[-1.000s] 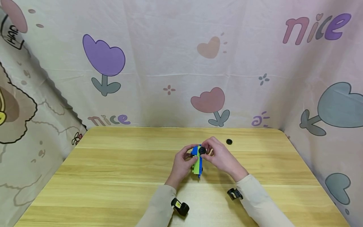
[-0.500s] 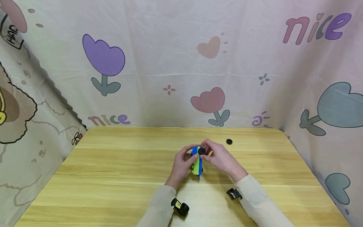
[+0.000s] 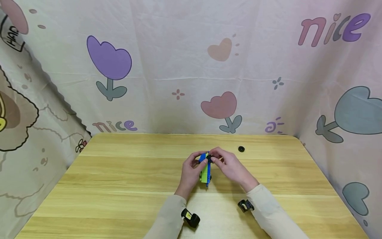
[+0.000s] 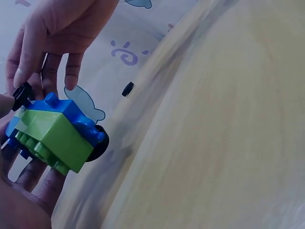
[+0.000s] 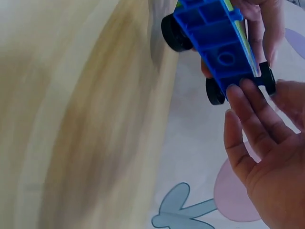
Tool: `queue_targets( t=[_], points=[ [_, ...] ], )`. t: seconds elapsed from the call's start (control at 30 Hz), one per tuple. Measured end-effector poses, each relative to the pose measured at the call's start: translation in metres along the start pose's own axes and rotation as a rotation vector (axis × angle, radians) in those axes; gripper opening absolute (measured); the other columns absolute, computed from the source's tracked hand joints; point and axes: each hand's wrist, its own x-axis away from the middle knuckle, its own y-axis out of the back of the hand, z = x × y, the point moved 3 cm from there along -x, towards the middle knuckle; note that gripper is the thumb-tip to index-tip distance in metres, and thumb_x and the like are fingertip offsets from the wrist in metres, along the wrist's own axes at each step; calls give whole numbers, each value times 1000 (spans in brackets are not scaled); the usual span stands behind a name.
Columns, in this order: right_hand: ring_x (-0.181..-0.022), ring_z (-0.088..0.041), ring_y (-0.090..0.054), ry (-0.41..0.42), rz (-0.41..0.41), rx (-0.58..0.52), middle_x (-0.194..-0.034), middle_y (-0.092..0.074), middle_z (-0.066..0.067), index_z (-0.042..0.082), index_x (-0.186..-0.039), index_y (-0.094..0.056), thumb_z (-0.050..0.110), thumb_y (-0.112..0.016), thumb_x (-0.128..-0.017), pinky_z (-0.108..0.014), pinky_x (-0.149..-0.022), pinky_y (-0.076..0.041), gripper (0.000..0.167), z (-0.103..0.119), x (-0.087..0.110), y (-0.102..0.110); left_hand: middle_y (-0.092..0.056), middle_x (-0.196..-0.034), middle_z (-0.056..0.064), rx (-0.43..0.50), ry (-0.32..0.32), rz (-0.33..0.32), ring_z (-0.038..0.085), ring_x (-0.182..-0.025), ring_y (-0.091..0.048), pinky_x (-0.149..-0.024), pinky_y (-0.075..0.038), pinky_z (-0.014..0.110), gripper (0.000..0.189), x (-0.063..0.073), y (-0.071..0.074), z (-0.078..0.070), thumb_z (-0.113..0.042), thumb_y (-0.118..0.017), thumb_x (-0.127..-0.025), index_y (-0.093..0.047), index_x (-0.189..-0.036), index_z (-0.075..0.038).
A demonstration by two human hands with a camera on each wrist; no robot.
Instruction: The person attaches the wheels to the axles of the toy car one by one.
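My left hand [image 3: 188, 172] grips a toy block car [image 3: 204, 174], held up over the table. Green blocks sit on its blue base [image 5: 221, 47], whose hollow underside shows in the right wrist view. A black wheel [image 5: 268, 78] stands at one side of that base, and the thumb and fingers of my right hand [image 3: 232, 167] pinch it. Two more fingertips of this hand touch the underside. Other black wheels [image 5: 175, 33] are on the car. Further back on the table lies one loose black wheel [image 3: 241, 149].
The wooden table [image 3: 119, 179] reaches back to a printed cloth [image 3: 161, 59] with flowers and lettering, which also hangs at both sides. A black wrist camera [image 3: 190, 218] is strapped at the left sleeve and another [image 3: 246, 205] at the right.
The car has shifted slightly left and turned, so the pinched wheel shows less of its face. My right hand has moved a little left with it. The loose wheel stays put.
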Motion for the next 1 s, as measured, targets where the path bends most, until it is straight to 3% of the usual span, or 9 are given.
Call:
queue_targets(
  t=[0.23,0.4,0.6,0.7,1.0],
  points=[
    [-90,-23,-64,-131,-24,-158,-93,-65,-1,8,-111,-62,15,-59,-100,-36,-77,-53,14,-8,0,-2,-58,-129,14,26,-25,32,21,-93,-58,-80,-51,28,32,8,-2,-28,-3,-65,-94,-61,-125,1],
    [-91,-24,-64,-134,13,-225,-98,-68,-4,3,-114,-66,18,-56,-101,-45,-80,-53,21,-13,2,-1,-58,-129,16,48,-44,51,22,-92,-57,-79,-51,28,32,8,-4,-31,0,-64,-94,-61,-125,3],
    [-92,-29,-65,-99,29,-323,-102,-68,-14,-5,-115,-64,11,-53,-102,-55,-81,-50,23,-13,1,-1,-58,-129,12,42,-18,52,23,-95,-57,-79,-52,29,32,8,-5,-31,-2,-65,-94,-62,-126,-1],
    [-92,-35,-64,-109,23,-351,-101,-67,-19,-9,-114,-63,6,-52,-101,-57,-81,-50,22,-12,0,-1,-59,-129,11,32,-14,50,23,-95,-57,-79,-51,30,32,8,-5,-32,-4,-65,-94,-62,-126,-1],
    [-90,-28,-65,-110,-1,-384,-100,-67,-13,-6,-112,-65,10,-56,-101,-53,-81,-51,22,-12,0,-2,-58,-130,10,25,-7,46,24,-97,-57,-81,-51,32,31,8,-5,-32,-5,-65,-95,-62,-126,-2]
  ],
)
